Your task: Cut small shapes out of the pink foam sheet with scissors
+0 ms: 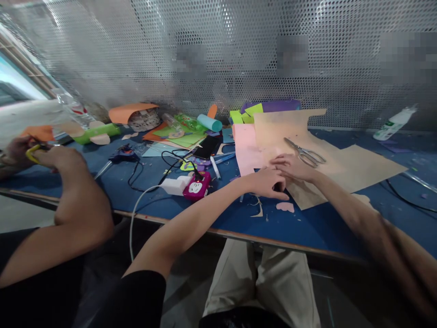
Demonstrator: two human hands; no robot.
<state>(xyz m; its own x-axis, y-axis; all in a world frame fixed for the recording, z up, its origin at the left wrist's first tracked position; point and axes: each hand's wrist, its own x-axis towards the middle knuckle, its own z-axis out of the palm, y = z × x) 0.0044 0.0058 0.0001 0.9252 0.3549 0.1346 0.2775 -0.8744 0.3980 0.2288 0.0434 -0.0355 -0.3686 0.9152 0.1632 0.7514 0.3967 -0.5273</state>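
The blue table (191, 209) carries a big tan paper sheet (341, 164), lying under and beyond both hands. A pink sheet (247, 152) sits just left of them. The left hand (268, 182) and right hand (290, 166) meet on the tan sheet's near edge, fingers curled — what they pinch is hidden. Scissors (305, 152) lie just past the right hand. A co-worker's hands (41, 155), far left, grip something yellow. The white bottle's (392, 123) label is unreadable.

Craft workshop: blue worktable (307, 228) strewn with coloured paper (246, 150), scissors (305, 152), glue gun (119, 157); perforated metal wall (218, 54).
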